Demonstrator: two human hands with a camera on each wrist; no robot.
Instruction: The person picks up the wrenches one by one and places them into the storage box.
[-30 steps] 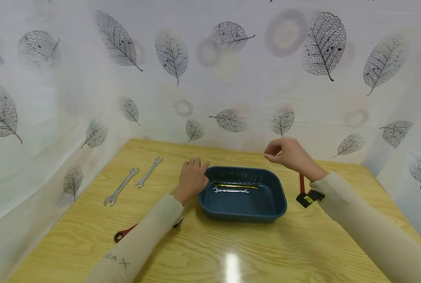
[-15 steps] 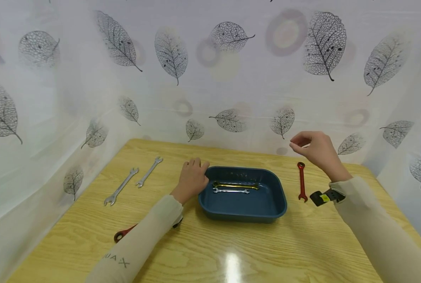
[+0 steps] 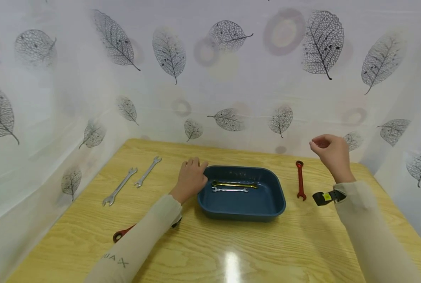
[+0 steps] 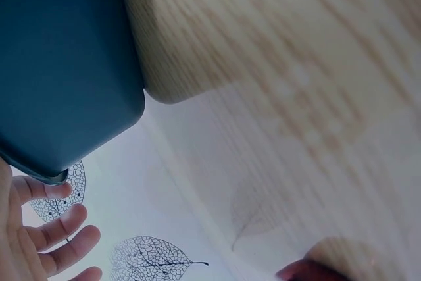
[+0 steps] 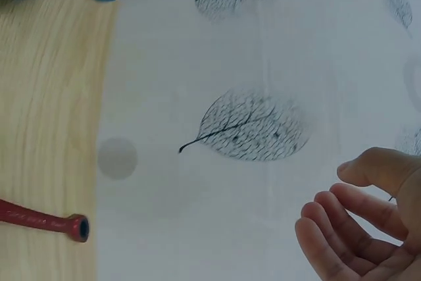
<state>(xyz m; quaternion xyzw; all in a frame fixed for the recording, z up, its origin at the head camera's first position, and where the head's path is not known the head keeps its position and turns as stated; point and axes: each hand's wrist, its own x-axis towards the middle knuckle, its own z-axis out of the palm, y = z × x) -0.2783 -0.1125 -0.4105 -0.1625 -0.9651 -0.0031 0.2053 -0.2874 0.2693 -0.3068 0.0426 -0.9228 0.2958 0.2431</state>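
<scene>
Wrench and hand were the pairing that mattered: the red wrench (image 3: 300,180) lay on the wooden table (image 3: 231,243) below and to the inner side of the right hand (image 3: 329,153), which hung in the air above the table's far right part, near the leaf-printed backdrop (image 3: 210,78). That hand held nothing; its fingers (image 5: 342,218) were loosely curled, thumb apart from them, palm empty in the right wrist view. The wrench's long axis ran away from the person toward the backdrop, ring end far, open jaw end near, so it lay roughly in line with the forearm and not across it. It sat just beside the right wall of the blue tray (image 3: 278,196), apart from it, between the tray and the hand.

Of the two hands the right was plainly the nearer to this wrench; the left hand (image 3: 190,177) rested on the tray's far left corner, fingers relaxed over the rim, gripping nothing that the pictures showed. Inside the tray lay a yellow wrench (image 3: 235,184) and a silver wrench (image 3: 230,190), side by side. Well to the left of the left hand two more silver wrenches (image 3: 132,181) lay on the table, and a second red tool (image 3: 122,233) showed partly from under the left sleeve.
</scene>
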